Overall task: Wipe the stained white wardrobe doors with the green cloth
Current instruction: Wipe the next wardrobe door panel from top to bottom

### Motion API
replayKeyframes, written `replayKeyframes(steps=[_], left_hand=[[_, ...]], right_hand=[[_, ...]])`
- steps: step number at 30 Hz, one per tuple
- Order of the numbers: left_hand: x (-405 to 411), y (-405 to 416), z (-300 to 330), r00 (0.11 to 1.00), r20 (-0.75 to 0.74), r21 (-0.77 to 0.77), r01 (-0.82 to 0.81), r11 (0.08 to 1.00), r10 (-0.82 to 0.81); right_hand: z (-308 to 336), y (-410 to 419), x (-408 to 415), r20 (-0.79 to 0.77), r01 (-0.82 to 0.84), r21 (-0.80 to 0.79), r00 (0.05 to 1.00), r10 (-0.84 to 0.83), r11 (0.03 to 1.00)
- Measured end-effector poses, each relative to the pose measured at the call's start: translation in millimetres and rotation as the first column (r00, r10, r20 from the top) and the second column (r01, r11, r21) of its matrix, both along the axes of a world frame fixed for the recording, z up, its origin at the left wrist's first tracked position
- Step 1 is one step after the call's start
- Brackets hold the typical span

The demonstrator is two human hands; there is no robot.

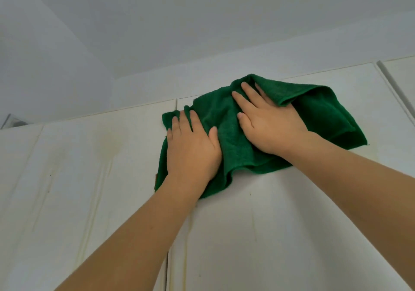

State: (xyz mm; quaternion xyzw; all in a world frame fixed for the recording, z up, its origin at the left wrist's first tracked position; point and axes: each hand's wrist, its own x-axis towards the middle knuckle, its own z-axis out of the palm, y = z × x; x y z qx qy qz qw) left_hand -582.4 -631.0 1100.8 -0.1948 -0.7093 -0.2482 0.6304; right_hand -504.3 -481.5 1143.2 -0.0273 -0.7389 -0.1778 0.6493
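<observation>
1. Green terry fabric is the one cloth you have: a single green cloth, rumpled and partly folded, spread against the top of the white wardrobe doors.
2. You have two hands on it. Your left hand lies flat with fingers straight and slightly spread, pressing the cloth's left part against the door front; its fingertips reach the cloth's upper left edge.
3. Your right hand also lies flat with fingers extended on the cloth's middle. A fold of cloth laps over its outer fingers, so you cannot tell how those lie. Neither hand visibly grips the fabric.
4. Count at least four door panels across the view. The vertical gap between two of them runs down just under your left hand.
5. The cloth straddles that gap, with most of it on the panel to the right. Its top edge sits at the doors' upper edge, touching the white strip above.
6. Several yellowish streaks run down the panel left of the cloth, and fainter ones run below it beside the gap.
7. Open door surface lies to the left, to the right and below the cloth. Above, only the narrow strip and the ceiling remain.
</observation>
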Motion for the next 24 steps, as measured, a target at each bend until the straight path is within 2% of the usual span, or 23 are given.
replayKeyframes(steps=[3,9,12,15,17,21,24], left_hand=[[2.1,-10.1,-13.0,0.999,0.044,-0.058,0.001,0.998,0.001],[0.8,-10.4,61.7,0.996,0.079,-0.015,0.046,0.999,-0.045],[3.1,-9.5,26.5,0.996,0.068,0.008,0.056,0.998,-0.056],[-2.8,-14.9,-19.4,1.000,0.021,-0.043,0.017,0.999,-0.016],[-7.8,-18.1,-10.5,1.000,0.025,-0.056,0.010,0.998,-0.009],[-7.3,-22.1,48.0,0.997,0.030,-0.026,0.078,0.997,-0.078],[-2.5,-14.1,33.6,0.994,0.029,0.039,0.109,0.993,-0.110]], right_hand=[[-7.2,-0.5,0.8,0.000,0.001,0.005,1.000,-0.001,1.000],[-2.5,0.1,2.6,-0.005,0.018,0.006,1.000,-0.018,1.000],[-4.3,-0.2,3.6,0.017,0.001,0.000,1.000,-0.001,1.000],[-7.2,-1.1,3.8,0.014,-0.003,-0.002,1.000,0.003,1.000],[-7.1,-2.0,4.1,0.010,-0.007,-0.011,1.000,0.007,1.000],[-7.0,-0.2,2.6,0.030,0.001,-0.021,1.000,0.000,1.000],[-10.3,2.8,5.7,0.049,0.003,0.005,0.999,-0.003,1.000]])
